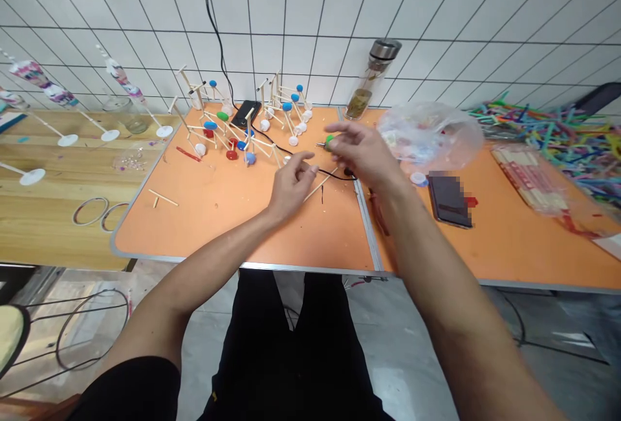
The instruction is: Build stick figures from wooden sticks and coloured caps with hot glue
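Note:
My right hand (363, 152) is raised over the table's middle, its fingers bent round a small green disc like a bottle cap (329, 142). A short thin metal tip (320, 145) pokes out beside the disc; what it belongs to is hidden. To its left, my left hand (290, 187) is held low above the orange tabletop, thumb and forefinger apart with nothing visible between them. Close to both hands lie a thin wooden stick (317, 187) and a black cable (323, 171). Behind my left hand are stick frames with blue, red, green and white caps (250, 158).
At the back stand a glass bottle (359, 101) and a clear plastic bag (431, 133). A phone (449, 200), packed wooden sticks (526, 178) and a colourful straw heap (548, 130) lie right. Another black device (246, 114) is near the wall. White-based decorated sticks (110, 135) stand left.

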Tool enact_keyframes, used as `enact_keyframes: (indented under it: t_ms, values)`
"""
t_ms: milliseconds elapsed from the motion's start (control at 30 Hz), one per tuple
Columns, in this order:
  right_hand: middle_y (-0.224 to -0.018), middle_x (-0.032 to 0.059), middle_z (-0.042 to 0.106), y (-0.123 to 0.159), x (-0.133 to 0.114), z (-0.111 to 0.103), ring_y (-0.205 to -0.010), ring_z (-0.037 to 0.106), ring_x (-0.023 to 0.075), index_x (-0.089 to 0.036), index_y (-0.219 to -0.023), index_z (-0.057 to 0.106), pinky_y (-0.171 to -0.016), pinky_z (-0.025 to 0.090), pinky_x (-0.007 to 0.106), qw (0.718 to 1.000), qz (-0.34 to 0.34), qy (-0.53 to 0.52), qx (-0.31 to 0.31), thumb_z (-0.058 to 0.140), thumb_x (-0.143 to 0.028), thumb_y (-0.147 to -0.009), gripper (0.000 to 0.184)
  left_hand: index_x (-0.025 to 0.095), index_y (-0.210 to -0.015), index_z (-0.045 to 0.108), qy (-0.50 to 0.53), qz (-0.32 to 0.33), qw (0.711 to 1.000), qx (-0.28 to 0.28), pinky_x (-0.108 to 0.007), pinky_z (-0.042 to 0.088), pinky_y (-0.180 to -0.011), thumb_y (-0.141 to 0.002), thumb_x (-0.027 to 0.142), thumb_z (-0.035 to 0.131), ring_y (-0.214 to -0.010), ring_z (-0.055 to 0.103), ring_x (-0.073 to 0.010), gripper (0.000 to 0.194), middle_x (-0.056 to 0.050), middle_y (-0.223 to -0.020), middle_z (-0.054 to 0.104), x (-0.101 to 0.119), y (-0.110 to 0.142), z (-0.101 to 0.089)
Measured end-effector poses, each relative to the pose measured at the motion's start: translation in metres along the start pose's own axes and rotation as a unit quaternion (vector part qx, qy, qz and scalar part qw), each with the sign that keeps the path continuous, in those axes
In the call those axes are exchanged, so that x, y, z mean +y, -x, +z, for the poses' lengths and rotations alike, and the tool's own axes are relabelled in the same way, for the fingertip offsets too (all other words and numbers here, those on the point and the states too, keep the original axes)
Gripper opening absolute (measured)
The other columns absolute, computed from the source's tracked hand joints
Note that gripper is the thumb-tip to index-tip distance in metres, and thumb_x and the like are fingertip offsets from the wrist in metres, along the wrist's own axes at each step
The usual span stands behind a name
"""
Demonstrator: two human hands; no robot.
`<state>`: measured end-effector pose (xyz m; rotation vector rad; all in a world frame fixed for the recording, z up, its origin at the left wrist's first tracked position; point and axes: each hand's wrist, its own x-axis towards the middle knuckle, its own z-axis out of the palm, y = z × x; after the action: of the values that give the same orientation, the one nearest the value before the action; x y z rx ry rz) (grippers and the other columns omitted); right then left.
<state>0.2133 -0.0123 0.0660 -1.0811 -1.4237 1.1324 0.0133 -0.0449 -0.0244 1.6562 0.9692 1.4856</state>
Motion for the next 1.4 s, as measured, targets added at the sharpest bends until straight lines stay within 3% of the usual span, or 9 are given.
enact_keyframes:
  t_ms: [133, 300, 533, 633, 800, 900, 1033, 1167, 1400]
  values:
    - [-0.074, -0.0032, 0.070, 0.017, 0.022, 0.042, -0.070, 0.065, 0.0151, -0.026, -0.102, 0.080, -0.059, 0.052, 0.026, 0.996, -0.010, -0.062, -0.057, 0.105, -0.059, -0.073, 0.051, 0.023, -0.125, 0.075, 0.106, -0.058, 0.992, 0.033, -0.027, 0.047, -0.055, -0.103, 0.070, 0.085, -0.058, 0.059, -0.0121, 0.052, 0.000, -0.084, 0.078, 0.004, -0.005, -0.004]
    - [-0.079, -0.0009, 0.077, 0.016, 0.036, 0.045, -0.073, 0.070, 0.0153, -0.024, -0.100, 0.079, -0.063, 0.056, 0.027, 0.994, 0.004, -0.095, -0.054, 0.105, -0.067, -0.071, 0.058, 0.021, -0.109, 0.076, 0.146, -0.103, 0.983, 0.028, -0.024, 0.044, -0.049, -0.087, 0.071, 0.100, -0.053, 0.057, -0.0097, 0.059, 0.001, -0.077, 0.077, 0.009, -0.009, -0.008]
    - [-0.076, -0.0018, 0.075, 0.022, 0.041, 0.044, -0.069, 0.069, 0.0164, -0.023, -0.106, 0.085, -0.071, 0.058, 0.032, 0.997, -0.049, 0.001, -0.065, 0.078, -0.046, -0.100, 0.025, 0.019, -0.096, 0.079, 0.141, -0.132, 0.981, -0.018, -0.023, 0.042, -0.047, -0.084, 0.080, 0.100, -0.051, 0.055, -0.0082, 0.066, -0.001, -0.076, 0.078, 0.020, -0.010, -0.009]
    - [-0.080, -0.0002, 0.077, 0.029, 0.033, 0.043, -0.076, 0.075, 0.0197, -0.023, -0.117, 0.089, -0.078, 0.061, 0.034, 0.993, -0.050, 0.067, -0.083, 0.066, -0.034, -0.109, 0.027, 0.019, -0.092, 0.078, 0.134, -0.133, 0.982, -0.017, -0.023, 0.038, -0.045, -0.083, 0.082, 0.099, -0.049, 0.053, -0.0078, 0.066, -0.002, -0.074, 0.078, 0.021, -0.008, -0.008]
    - [-0.130, 0.0097, 0.088, 0.026, 0.001, -0.018, -0.119, 0.082, 0.0309, -0.026, -0.143, 0.088, -0.111, 0.061, 0.047, 0.927, -0.070, 0.368, 0.005, 0.066, -0.019, -0.109, 0.042, 0.021, -0.092, 0.079, 0.115, -0.173, 0.978, 0.005, -0.023, 0.035, -0.045, -0.080, 0.071, 0.101, -0.047, 0.049, -0.0081, 0.056, 0.002, -0.065, 0.072, 0.024, -0.005, -0.005]
    - [-0.160, 0.0175, 0.075, 0.001, -0.006, -0.081, -0.126, 0.078, 0.0366, -0.029, -0.162, 0.079, -0.107, 0.059, 0.051, 0.812, -0.021, 0.576, 0.090, 0.069, -0.009, -0.102, 0.063, 0.021, -0.093, 0.079, 0.112, -0.172, 0.979, 0.007, -0.024, 0.037, -0.046, -0.078, 0.064, 0.101, -0.048, 0.050, -0.0086, 0.050, 0.002, -0.064, 0.072, 0.029, -0.005, -0.003]
    - [-0.170, 0.0327, 0.062, -0.033, 0.011, -0.133, -0.136, 0.076, 0.0410, -0.018, -0.173, 0.070, -0.097, 0.051, 0.048, 0.676, 0.092, 0.729, 0.046, 0.069, -0.005, -0.107, 0.068, 0.021, -0.092, 0.080, 0.110, -0.173, 0.979, -0.010, -0.023, 0.036, -0.048, -0.079, 0.061, 0.098, -0.049, 0.049, -0.0084, 0.046, 0.002, -0.063, 0.071, 0.033, -0.004, 0.000]
    - [-0.161, 0.0320, 0.070, -0.055, 0.027, -0.150, -0.138, 0.077, 0.0356, -0.006, -0.147, 0.086, -0.096, 0.044, 0.048, 0.661, 0.116, 0.738, 0.068, 0.061, -0.008, -0.118, 0.038, 0.021, -0.090, 0.080, 0.099, -0.166, 0.981, -0.023, -0.024, 0.037, -0.050, -0.082, 0.060, 0.098, -0.053, 0.050, -0.0091, 0.043, 0.003, -0.063, 0.068, 0.028, -0.004, 0.000]
    - [-0.156, 0.0356, 0.074, -0.078, 0.007, -0.180, -0.149, 0.073, 0.0337, 0.000, -0.152, 0.080, -0.103, 0.046, 0.044, 0.744, 0.110, 0.625, 0.208, 0.058, -0.020, -0.126, 0.039, 0.022, -0.089, 0.081, 0.091, -0.166, 0.981, -0.030, -0.025, 0.040, -0.053, -0.081, 0.059, 0.099, -0.054, 0.051, -0.0097, 0.042, 0.003, -0.063, 0.067, 0.025, -0.004, 0.000]
